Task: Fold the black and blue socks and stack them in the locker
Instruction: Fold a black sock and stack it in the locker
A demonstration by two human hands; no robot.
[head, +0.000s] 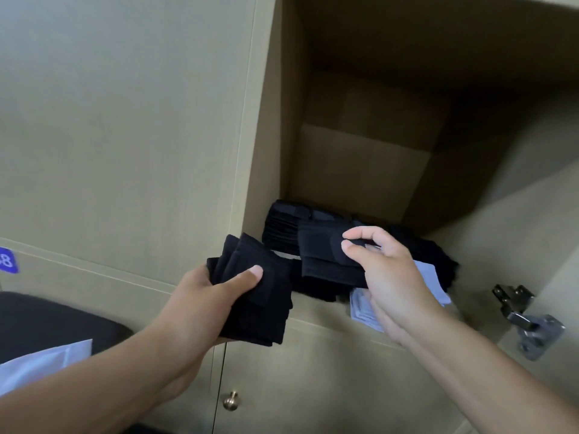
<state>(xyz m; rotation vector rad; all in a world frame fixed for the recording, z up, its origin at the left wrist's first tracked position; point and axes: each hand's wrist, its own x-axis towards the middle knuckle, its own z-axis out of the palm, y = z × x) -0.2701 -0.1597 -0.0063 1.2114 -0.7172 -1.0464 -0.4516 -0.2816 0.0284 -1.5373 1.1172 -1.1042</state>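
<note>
Gripping a folded bundle of black socks [253, 292], the left hand [200, 305] holds it just in front of the open locker [360, 170], thumb pressed across the top. The right hand [385, 277] pinches another folded black sock [326, 255] between thumb and fingers, over the locker's front edge. Behind it a stack of black socks [282, 227] lies on the locker floor, with pale blue socks [363, 308] under the right hand. A metal hinge [526, 317] sits at right.

Blue sticker [7, 260] cut by the left edge — its number partly lost; pale blue socks [363, 310] largely hidden behind the right hand [387, 277].
</note>
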